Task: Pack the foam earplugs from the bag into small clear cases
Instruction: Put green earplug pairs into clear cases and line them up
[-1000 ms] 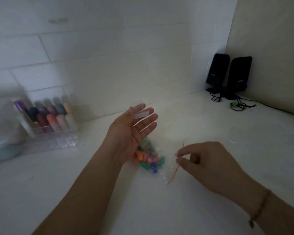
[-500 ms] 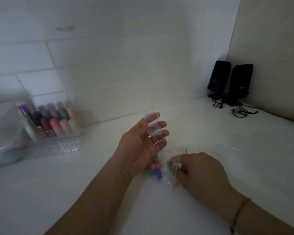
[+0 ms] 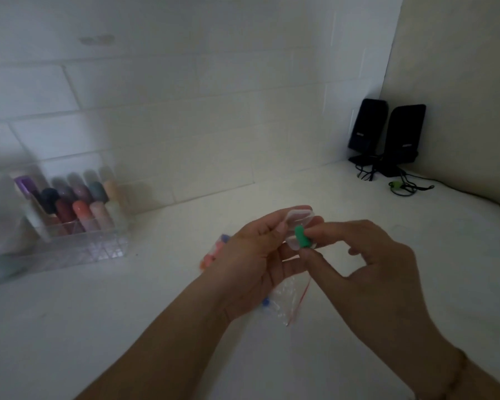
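Grip: right hand point(image 3: 378, 272) pinches a green foam earplug point(image 3: 302, 239) between thumb and forefinger; left hand point(image 3: 257, 264) cradles a small clear case point(image 3: 299, 223) in its curled fingers, lid open.
Earplug position: touching the open case, at its mouth — not yet seated inside, as far as the blur allows.
Nearest the viewer: both forearms reach in from the bottom edge; a thin bracelet point(image 3: 456, 373) circles the right wrist.
Bag: clear zip bag point(image 3: 283, 301) with a red seal strip lies on the white counter point(image 3: 127, 327) under the hands; more coloured earplugs point(image 3: 214, 252) show beside the left hand.
Handling: the earplug looks very light and squashy — it likely springs back, so a gentle pinch at its middle suits it. The case looks stiff, slick and thin; hold it by its edges so the lid stays open.
Further back, left: clear organiser point(image 3: 78, 226) of coloured tubes against the tiled wall.
Far right corner: two black speakers point(image 3: 387, 134) with trailing cables.
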`<state>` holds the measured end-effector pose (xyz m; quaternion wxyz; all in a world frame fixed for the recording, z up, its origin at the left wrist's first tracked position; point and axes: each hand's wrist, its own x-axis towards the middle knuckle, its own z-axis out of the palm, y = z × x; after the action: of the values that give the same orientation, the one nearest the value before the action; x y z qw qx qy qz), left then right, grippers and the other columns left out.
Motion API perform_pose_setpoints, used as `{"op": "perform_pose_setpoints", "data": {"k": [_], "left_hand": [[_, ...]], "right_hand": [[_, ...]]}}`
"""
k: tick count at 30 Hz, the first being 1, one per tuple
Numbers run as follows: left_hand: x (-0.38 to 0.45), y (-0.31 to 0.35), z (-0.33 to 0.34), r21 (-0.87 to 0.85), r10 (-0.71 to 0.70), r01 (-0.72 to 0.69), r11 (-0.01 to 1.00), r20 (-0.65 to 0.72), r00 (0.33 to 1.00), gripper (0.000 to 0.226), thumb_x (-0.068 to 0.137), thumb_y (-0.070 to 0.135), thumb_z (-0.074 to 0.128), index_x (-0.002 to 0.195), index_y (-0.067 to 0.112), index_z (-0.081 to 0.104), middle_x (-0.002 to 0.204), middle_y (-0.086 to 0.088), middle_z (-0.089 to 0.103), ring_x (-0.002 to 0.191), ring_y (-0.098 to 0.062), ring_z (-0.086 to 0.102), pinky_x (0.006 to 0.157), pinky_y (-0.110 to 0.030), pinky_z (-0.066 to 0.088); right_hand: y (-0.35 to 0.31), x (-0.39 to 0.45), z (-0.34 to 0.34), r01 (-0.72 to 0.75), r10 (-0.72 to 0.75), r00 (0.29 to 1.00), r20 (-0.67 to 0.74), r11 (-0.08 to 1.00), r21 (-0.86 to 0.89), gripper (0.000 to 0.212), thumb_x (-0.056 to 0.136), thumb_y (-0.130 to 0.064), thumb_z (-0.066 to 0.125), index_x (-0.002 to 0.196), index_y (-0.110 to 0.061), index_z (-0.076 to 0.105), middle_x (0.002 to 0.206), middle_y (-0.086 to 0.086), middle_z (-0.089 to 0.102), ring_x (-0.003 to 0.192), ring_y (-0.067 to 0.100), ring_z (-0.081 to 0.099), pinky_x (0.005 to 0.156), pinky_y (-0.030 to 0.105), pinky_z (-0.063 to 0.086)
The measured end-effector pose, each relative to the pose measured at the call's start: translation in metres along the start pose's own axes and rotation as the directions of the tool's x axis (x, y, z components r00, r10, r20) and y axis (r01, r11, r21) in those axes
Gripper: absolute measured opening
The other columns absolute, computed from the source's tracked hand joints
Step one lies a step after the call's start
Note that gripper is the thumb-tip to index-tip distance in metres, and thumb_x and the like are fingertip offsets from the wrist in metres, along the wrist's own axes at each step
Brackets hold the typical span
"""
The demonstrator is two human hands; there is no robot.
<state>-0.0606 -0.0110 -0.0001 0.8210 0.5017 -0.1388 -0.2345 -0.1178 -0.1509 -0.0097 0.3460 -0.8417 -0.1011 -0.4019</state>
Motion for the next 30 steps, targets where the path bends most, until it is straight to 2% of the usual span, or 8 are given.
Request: {"op": "perform_pose_setpoints", "data": {"k": [8, 15, 19, 21, 23, 25, 27, 30], "left_hand": [[0.001, -0.007, 0.000, -0.052, -0.013, 0.015, 0.999, 0.035, 0.999, 0.035, 0.101, 0.010, 0.033, 0.119, 0.004, 0.062, 0.124, -0.011, 0.066, 0.107, -0.025, 0.066, 0.085, -0.037, 0.058], [0.005, -0.003, -0.002, -0.191, -0.003, 0.006, 0.982, 0.017, 1.000, 0.036, 0.092, 0.009, 0.041, 0.121, -0.002, 0.058, 0.126, -0.021, 0.062, 0.100, -0.033, 0.067, 0.085, -0.038, 0.057], [0.009, 0.010, -0.016, -0.314, 0.071, -0.089, 0.945, -0.069, 0.995, 0.034, 0.100, 0.009, 0.033, 0.121, -0.003, 0.056, 0.125, -0.024, 0.062, 0.108, -0.036, 0.065, 0.083, -0.039, 0.058], [0.012, 0.017, -0.025, -0.340, 0.106, -0.149, 0.929, -0.141, 0.984, 0.033, 0.099, 0.011, 0.035, 0.123, -0.002, 0.055, 0.126, -0.023, 0.062, 0.109, -0.037, 0.064, 0.083, -0.041, 0.058], [0.015, 0.023, -0.035, -0.365, 0.131, -0.200, 0.909, -0.206, 0.970, 0.036, 0.092, 0.011, 0.045, 0.124, -0.001, 0.055, 0.126, -0.023, 0.061, 0.108, -0.037, 0.065, 0.083, -0.043, 0.058], [0.017, 0.025, -0.043, -0.396, 0.121, -0.219, 0.892, -0.257, 0.959, 0.033, 0.093, 0.010, 0.046, 0.122, 0.000, 0.056, 0.124, -0.023, 0.061, 0.105, -0.037, 0.066, 0.084, -0.045, 0.057], [0.020, 0.024, -0.048, -0.422, 0.090, -0.218, 0.880, -0.304, 0.949, 0.027, 0.098, 0.008, 0.043, 0.119, -0.001, 0.058, 0.122, -0.024, 0.061, 0.103, -0.038, 0.066, 0.085, -0.046, 0.056], [0.024, 0.022, -0.050, -0.428, 0.050, -0.214, 0.878, -0.361, 0.931, 0.025, 0.097, 0.004, 0.046, 0.119, -0.002, 0.057, 0.122, -0.025, 0.059, 0.101, -0.039, 0.066, 0.087, -0.047, 0.055]], "right_hand": [[0.012, 0.000, 0.006, -0.119, 0.119, 0.985, 0.122, 0.993, -0.002, 0.023, 0.074, -0.044, 0.062, 0.092, -0.035, 0.072, 0.080, -0.028, 0.062, 0.080, 0.001, 0.054, 0.065, 0.009, 0.037], [0.009, 0.003, -0.001, 0.048, -0.046, 0.992, 0.121, 0.999, -0.020, 0.031, 0.080, -0.037, 0.058, 0.109, -0.031, 0.065, 0.100, -0.025, 0.061, 0.085, -0.010, 0.048, 0.075, 0.003, 0.034], [0.011, 0.011, -0.018, -0.025, 0.023, 0.998, 0.062, 1.000, 0.018, 0.003, 0.080, -0.033, 0.061, 0.082, -0.032, 0.064, 0.076, -0.019, 0.059, 0.069, 0.002, 0.051, 0.060, 0.011, 0.035], [0.022, 0.011, -0.019, -0.135, 0.152, 0.972, 0.180, 0.986, -0.101, 0.013, 0.077, -0.031, 0.064, 0.065, -0.034, 0.058, 0.066, -0.013, 0.055, 0.064, 0.007, 0.050, 0.054, 0.016, 0.035], [0.032, 0.007, -0.015, -0.138, 0.221, 0.916, 0.334, 0.957, -0.253, 0.016, 0.078, -0.033, 0.066, 0.064, -0.037, 0.059, 0.078, -0.015, 0.055, 0.070, 0.002, 0.050, 0.060, 0.018, 0.036], [0.034, 0.000, -0.007, -0.086, 0.232, 0.862, 0.451, 0.943, -0.322, 0.004, 0.081, -0.042, 0.065, 0.078, -0.042, 0.067, 0.109, -0.020, 0.052, 0.101, 0.003, 0.046, 0.077, 0.021, 0.040], [0.036, -0.006, 0.002, -0.021, 0.228, 0.800, 0.555, 0.935, -0.354, 0.019, 0.085, -0.050, 0.058, 0.102, -0.048, 0.067, 0.144, -0.015, 0.031, 0.132, 0.014, 0.023, 0.103, 0.030, 0.035], [0.033, -0.012, 0.015, 0.054, 0.192, 0.737, 0.648, 0.939, -0.339, 0.046, 0.087, -0.068, 0.034, 0.131, -0.058, 0.043, 0.157, -0.014, -0.010, 0.144, 0.020, -0.013, 0.117, 0.043, 0.014]]}}
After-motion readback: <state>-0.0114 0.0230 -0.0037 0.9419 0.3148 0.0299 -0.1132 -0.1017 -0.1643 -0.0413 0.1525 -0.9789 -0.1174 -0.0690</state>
